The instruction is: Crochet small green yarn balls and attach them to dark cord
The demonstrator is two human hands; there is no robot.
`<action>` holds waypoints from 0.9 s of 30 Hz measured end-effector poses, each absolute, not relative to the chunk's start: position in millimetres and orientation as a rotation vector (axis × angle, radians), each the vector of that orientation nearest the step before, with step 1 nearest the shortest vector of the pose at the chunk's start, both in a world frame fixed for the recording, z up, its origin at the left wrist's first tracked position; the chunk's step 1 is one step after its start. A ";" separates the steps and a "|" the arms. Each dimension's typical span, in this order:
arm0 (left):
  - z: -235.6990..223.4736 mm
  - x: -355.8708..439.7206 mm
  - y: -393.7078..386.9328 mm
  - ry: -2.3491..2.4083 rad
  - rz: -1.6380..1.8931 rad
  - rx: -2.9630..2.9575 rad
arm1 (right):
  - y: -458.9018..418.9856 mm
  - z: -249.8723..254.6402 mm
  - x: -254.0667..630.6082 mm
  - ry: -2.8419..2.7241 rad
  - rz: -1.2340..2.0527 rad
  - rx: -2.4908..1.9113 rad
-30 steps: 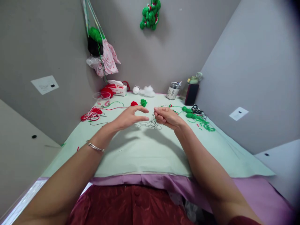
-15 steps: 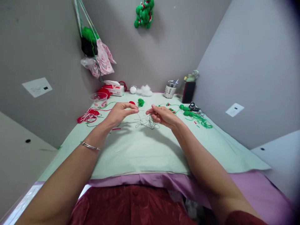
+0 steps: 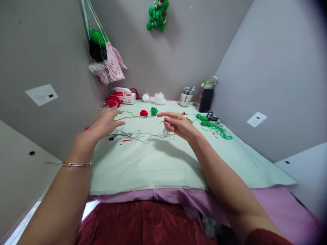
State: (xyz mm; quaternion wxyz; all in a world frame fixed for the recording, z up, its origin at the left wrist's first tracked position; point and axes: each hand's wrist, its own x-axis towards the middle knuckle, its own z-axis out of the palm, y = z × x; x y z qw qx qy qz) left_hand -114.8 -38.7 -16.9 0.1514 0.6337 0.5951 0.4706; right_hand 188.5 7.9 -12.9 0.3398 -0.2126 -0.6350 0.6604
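My left hand [image 3: 106, 123] is over the left part of the table, fingers and thumb apart, with nothing seen between them. It hides most of the red yarn behind it. Around the middle, my right hand [image 3: 178, 124] has its index finger stretched out and the other fingers curled on a thin dark thread [image 3: 160, 122], whose short end pokes out to the left. Loose tangled dark thread [image 3: 145, 135] runs along the tabletop between and below both hands. A red yarn piece [image 3: 143, 113] and a green yarn bundle [image 3: 154, 111] lie beyond the hands.
A clear plastic tub [image 3: 107, 104], tissue box [image 3: 125, 97], white stuffing [image 3: 158, 98], pen can [image 3: 186, 97] and bottle [image 3: 204, 92] stand at the back. Green crocheted pieces [image 3: 204, 119] and scissors [image 3: 209, 115] lie right. A bag [image 3: 114, 63] hangs on the left wall.
My left hand has moved left, away from my right hand, and its fingers have spread. My right hand stays in place, its index finger now stretched out.
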 end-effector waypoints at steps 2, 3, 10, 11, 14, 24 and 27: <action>-13.9 -88.4 -43.9 1.660 1.367 1.928 | 5.5 -11.7 187.9 -1.689 1.704 -0.527; -12.3 -73.3 -46.6 1.559 1.356 1.929 | 4.5 -11.3 187.7 -1.708 1.692 -0.514; -26.9 -11.4 -54.3 1.002 1.184 1.662 | 0.2 -11.1 186.5 -1.783 1.549 -0.530; -31.8 -10.0 -54.3 0.993 1.179 1.640 | 0.2 -11.8 186.2 -1.798 1.525 -0.540; -43.5 -10.0 -54.8 1.049 1.227 1.597 | 0.5 -14.7 184.6 -1.848 1.458 -0.558; -50.3 -13.6 -51.4 1.120 1.524 1.361 | -3.1 -18.4 174.9 -2.000 1.122 -0.749; -51.9 -14.5 -50.3 1.111 1.601 1.301 | -4.0 -19.3 172.6 -1.969 1.114 -0.766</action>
